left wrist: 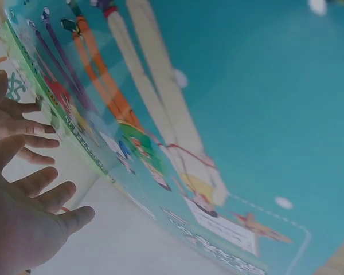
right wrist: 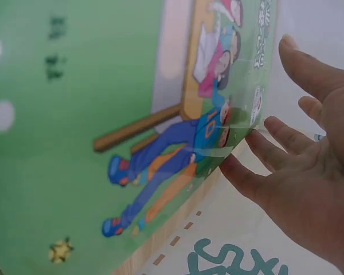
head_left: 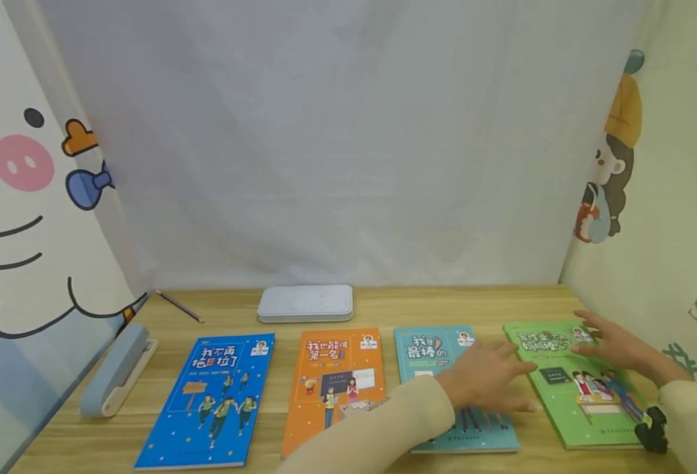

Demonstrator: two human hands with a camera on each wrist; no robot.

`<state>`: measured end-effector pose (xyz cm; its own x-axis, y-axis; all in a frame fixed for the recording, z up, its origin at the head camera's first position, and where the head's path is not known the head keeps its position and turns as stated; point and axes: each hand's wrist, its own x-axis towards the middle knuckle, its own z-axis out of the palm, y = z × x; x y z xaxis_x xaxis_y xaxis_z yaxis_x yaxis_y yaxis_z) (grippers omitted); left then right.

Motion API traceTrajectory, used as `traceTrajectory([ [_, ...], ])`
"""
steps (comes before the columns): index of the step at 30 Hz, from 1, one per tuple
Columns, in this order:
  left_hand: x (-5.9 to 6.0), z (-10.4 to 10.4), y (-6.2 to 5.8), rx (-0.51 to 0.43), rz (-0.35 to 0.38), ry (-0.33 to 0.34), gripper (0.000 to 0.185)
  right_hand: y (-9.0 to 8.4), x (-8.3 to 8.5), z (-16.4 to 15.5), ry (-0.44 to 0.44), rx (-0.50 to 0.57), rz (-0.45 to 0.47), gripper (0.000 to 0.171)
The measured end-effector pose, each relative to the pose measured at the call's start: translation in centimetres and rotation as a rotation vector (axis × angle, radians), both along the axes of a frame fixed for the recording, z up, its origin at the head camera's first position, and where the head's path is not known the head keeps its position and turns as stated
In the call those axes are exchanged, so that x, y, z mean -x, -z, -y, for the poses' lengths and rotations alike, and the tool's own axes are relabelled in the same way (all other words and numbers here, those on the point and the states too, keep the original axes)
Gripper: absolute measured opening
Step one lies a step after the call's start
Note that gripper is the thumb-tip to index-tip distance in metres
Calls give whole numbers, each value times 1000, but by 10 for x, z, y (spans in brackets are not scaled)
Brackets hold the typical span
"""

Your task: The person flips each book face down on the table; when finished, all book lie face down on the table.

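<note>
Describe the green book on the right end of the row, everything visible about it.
The green book is a thin paperback with a glossy cover, lying flat and face up on the wooden table, last in a row of four, beside the teal book. Its cover shows dark title characters, a small dark panel and cartoon children at a desk. The left hand rests on its left edge with straight fingers; the right hand lies open at its upper right part.

Four flat paperback books, blue (head_left: 209,398), orange (head_left: 333,385), teal (head_left: 425,349) and green (head_left: 585,395), fill the wooden desk's front with narrow bare strips between, while a white oblong case (head_left: 305,303) sits behind amid open wood (head_left: 443,304).
</note>
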<state>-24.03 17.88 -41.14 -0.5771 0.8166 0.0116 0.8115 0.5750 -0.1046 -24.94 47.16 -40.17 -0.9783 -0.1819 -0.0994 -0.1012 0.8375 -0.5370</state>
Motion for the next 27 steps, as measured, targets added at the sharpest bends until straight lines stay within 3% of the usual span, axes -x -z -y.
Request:
traceTrajectory([
  [6, -6, -15, 0, 110, 8, -2, 67, 0, 6, -2, -1, -20, 13, 86],
  [12, -13, -30, 2, 158, 6, -3, 67, 3, 16, -3, -3, -47, 4, 85],
  [21, -26, -45, 6, 233, -78, 72, 70, 3, 23, -2, -17, -98, -22, 84],
  [27, -31, -53, 9, 283, -89, 71, 70, 5, 26, -2, -14, -121, -35, 84],
])
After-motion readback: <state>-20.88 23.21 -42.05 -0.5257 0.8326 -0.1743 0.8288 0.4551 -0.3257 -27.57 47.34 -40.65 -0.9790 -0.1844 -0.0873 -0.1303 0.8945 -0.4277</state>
